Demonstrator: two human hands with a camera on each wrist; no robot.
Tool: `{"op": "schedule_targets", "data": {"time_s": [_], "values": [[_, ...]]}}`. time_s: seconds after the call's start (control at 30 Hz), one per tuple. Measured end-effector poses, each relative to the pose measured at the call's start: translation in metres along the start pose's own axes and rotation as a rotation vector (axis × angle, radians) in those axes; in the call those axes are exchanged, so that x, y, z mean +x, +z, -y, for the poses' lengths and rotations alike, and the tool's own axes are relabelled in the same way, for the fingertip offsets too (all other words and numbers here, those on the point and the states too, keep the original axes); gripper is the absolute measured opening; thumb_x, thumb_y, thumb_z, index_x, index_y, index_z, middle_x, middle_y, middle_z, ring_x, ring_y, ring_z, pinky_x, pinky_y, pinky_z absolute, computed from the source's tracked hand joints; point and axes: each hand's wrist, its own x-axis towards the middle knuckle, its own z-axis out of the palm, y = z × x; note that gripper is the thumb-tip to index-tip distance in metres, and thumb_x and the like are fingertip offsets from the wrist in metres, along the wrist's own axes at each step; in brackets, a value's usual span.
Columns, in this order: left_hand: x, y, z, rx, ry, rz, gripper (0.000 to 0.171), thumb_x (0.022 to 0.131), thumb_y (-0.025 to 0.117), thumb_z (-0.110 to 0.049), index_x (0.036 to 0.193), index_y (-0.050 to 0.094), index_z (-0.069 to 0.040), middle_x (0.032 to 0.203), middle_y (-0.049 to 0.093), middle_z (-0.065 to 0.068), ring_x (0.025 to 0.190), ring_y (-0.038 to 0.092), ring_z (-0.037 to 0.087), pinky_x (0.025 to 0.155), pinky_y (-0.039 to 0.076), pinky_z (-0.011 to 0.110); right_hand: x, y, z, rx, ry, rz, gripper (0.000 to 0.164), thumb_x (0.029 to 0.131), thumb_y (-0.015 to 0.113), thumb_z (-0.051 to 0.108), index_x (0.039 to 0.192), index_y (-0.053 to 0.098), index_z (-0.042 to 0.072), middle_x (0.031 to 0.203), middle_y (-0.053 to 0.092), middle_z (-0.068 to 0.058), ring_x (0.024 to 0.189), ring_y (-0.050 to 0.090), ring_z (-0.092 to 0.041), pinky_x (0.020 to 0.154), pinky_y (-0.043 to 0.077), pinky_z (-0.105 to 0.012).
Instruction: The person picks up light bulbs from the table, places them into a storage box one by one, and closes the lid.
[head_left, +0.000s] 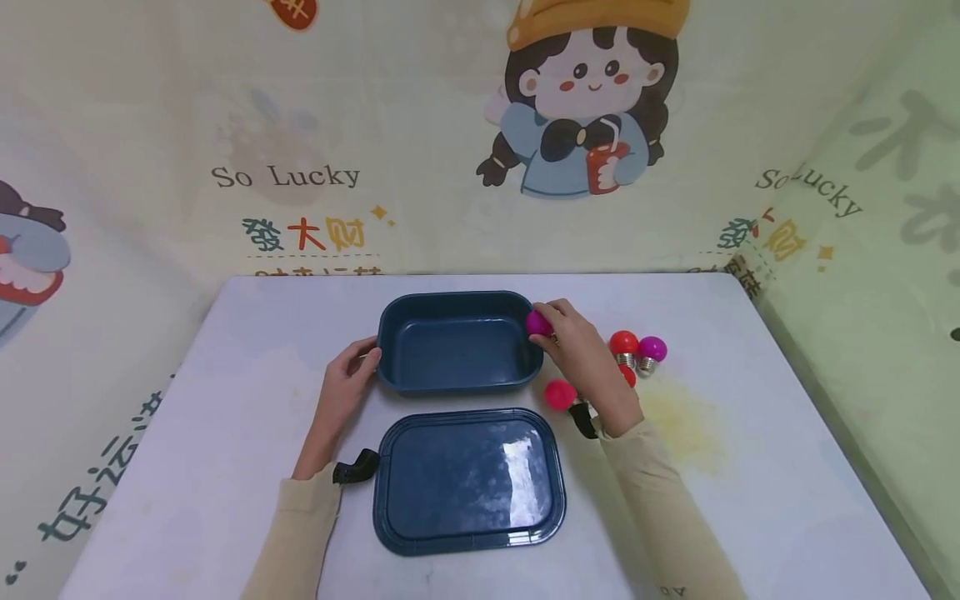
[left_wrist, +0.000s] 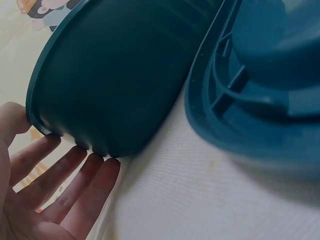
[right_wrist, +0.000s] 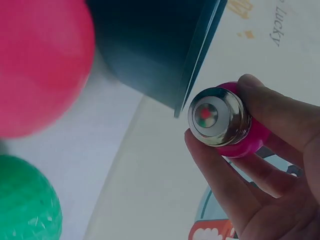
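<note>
A dark blue container point(head_left: 459, 387) stands on the table with its lid point(head_left: 465, 483) lying flat in front of it. My left hand point(head_left: 350, 377) touches the container's left end. In the left wrist view, its nearly straight fingers point(left_wrist: 65, 172) rest against the container's outer wall point(left_wrist: 110, 85), the thumb by the rim. A magenta light bulb point(head_left: 538, 323) is pinched in my right hand point(head_left: 573, 342) at the container's right rim. The right wrist view shows the bulb's silver screw base point(right_wrist: 220, 117) facing the camera, fingers and thumb around the bulb.
Right of the container lie a red bulb point(head_left: 624, 342), a purple bulb point(head_left: 652, 348), another red bulb point(head_left: 627, 376) partly hidden by my arm, and a pinkish-red one point(head_left: 559, 395). A green bulb point(right_wrist: 27, 200) shows in the right wrist view. A printed cloth point(head_left: 435, 208) hangs behind the table.
</note>
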Motion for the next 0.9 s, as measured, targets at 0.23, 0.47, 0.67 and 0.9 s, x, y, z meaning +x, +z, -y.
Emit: {"op": "schedule_targets", "data": {"time_s": [0.23, 0.47, 0.67, 0.9], "values": [[0.007, 0.000, 0.017, -0.025, -0.010, -0.014, 0.044, 0.104, 0.054, -0.026, 0.140, 0.054, -0.002, 0.139, 0.055, 0.019, 0.105, 0.056, -0.009, 0.089, 0.045, 0.006, 0.006, 0.007, 0.006, -0.013, -0.041, -0.017, 0.061, 0.085, 0.079, 0.012, 0.139, 0.053, 0.002, 0.128, 0.057, -0.018, 0.113, 0.061, -0.034, 0.088, 0.058, -0.044], [-0.001, -0.002, -0.009, -0.032, -0.011, 0.009, 0.042, 0.104, 0.054, -0.019, 0.138, 0.053, 0.004, 0.138, 0.055, 0.024, 0.103, 0.056, -0.010, 0.087, 0.047, 0.007, 0.009, 0.014, 0.012, -0.013, -0.060, -0.020, 0.061, 0.084, 0.080, 0.013, 0.138, 0.054, 0.002, 0.125, 0.058, -0.018, 0.111, 0.063, -0.033, 0.089, 0.057, -0.042], [-0.004, -0.003, -0.022, -0.028, -0.016, 0.013, 0.041, 0.104, 0.054, -0.018, 0.138, 0.053, 0.005, 0.139, 0.055, 0.024, 0.103, 0.056, -0.010, 0.087, 0.047, 0.007, 0.013, 0.021, 0.015, -0.021, -0.090, -0.018, 0.058, 0.084, 0.080, 0.014, 0.136, 0.056, 0.001, 0.122, 0.059, -0.018, 0.109, 0.064, -0.033, 0.090, 0.057, -0.042], [-0.004, -0.002, -0.015, -0.031, -0.025, 0.009, 0.042, 0.104, 0.054, -0.021, 0.138, 0.054, 0.003, 0.138, 0.056, 0.022, 0.103, 0.057, -0.010, 0.087, 0.047, 0.007, 0.017, 0.031, 0.017, -0.036, -0.081, 0.014, 0.058, 0.084, 0.080, 0.015, 0.135, 0.057, 0.002, 0.122, 0.060, -0.018, 0.109, 0.064, -0.032, 0.090, 0.057, -0.042]]}}
